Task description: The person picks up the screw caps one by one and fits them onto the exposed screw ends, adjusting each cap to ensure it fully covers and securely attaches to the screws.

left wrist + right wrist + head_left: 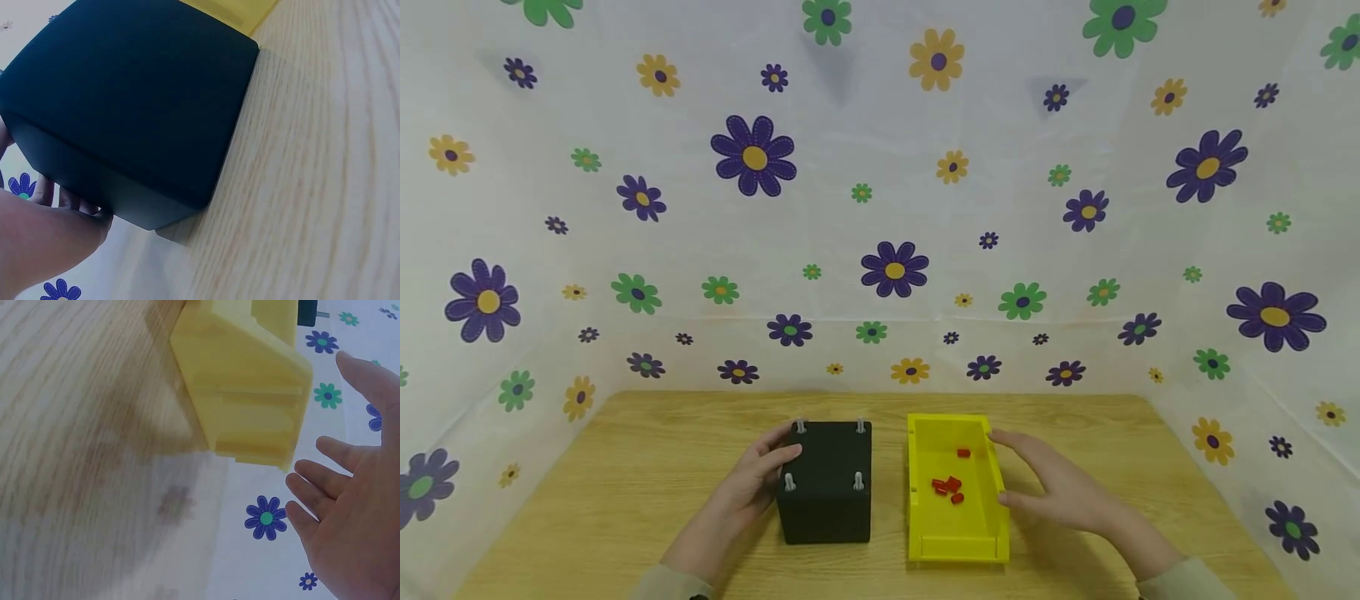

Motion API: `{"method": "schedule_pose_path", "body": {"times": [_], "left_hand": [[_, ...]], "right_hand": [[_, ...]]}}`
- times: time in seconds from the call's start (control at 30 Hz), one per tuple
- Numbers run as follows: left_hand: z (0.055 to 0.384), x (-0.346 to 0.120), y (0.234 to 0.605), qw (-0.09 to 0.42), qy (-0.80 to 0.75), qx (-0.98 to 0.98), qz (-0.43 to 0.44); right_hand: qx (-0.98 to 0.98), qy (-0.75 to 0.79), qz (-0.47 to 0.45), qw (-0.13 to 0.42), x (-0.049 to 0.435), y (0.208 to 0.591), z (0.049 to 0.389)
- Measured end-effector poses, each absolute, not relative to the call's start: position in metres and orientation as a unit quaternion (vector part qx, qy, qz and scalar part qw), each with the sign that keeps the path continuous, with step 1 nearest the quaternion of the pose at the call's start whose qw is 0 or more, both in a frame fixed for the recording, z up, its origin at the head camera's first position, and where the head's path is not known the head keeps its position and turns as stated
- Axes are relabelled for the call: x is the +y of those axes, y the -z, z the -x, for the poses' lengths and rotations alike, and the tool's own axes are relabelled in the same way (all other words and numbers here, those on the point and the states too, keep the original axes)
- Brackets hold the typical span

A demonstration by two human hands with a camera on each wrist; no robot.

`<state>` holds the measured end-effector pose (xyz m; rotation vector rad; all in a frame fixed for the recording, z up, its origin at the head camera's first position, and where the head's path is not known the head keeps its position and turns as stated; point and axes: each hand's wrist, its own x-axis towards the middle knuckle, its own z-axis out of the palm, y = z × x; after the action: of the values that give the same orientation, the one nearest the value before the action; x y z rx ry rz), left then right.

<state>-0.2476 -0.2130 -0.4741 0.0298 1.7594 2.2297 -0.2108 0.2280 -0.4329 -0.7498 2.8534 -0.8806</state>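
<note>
A black box [827, 458] stands on the table, with a grey metal peg at each corner of its top face. My left hand [748, 479] holds it from the left, thumb at the upper edge and fingers along the side; in the left wrist view the box [137, 106] hides part of the fingers. To the right sits a yellow bin [958, 547] with several small red pieces [952, 483] in it. Beside the bin's right wall is my right hand [1067, 487], its fingers spread. In the right wrist view this hand [356, 512] shows extended fingers holding nothing.
The wooden table [647, 467] carries the box and bin, with a narrow gap between them. A white flower-printed cloth [880, 225] rises behind the table and along both sides.
</note>
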Motion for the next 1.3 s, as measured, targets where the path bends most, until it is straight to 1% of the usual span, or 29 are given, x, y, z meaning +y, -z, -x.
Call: {"method": "schedule_pose_path", "body": {"times": [0.27, 0.63, 1.17, 1.3], "left_hand": [[0.249, -0.214, 0.475, 0.151, -0.775, 0.613, -0.013], [0.25, -0.213, 0.474, 0.148, -0.771, 0.619, -0.005], [0.249, -0.214, 0.476, 0.153, -0.781, 0.605, -0.028], [0.249, -0.214, 0.475, 0.153, -0.781, 0.605, -0.028]], "right_hand": [[0.928, 0.271, 0.252, 0.028, 0.219, 0.423, 0.212], [0.94, 0.214, 0.265, 0.0, 0.207, 0.417, 0.216], [0.946, 0.139, 0.291, -0.043, 0.188, 0.418, 0.222], [0.944, 0.132, 0.299, -0.045, 0.183, 0.42, 0.223]]}}
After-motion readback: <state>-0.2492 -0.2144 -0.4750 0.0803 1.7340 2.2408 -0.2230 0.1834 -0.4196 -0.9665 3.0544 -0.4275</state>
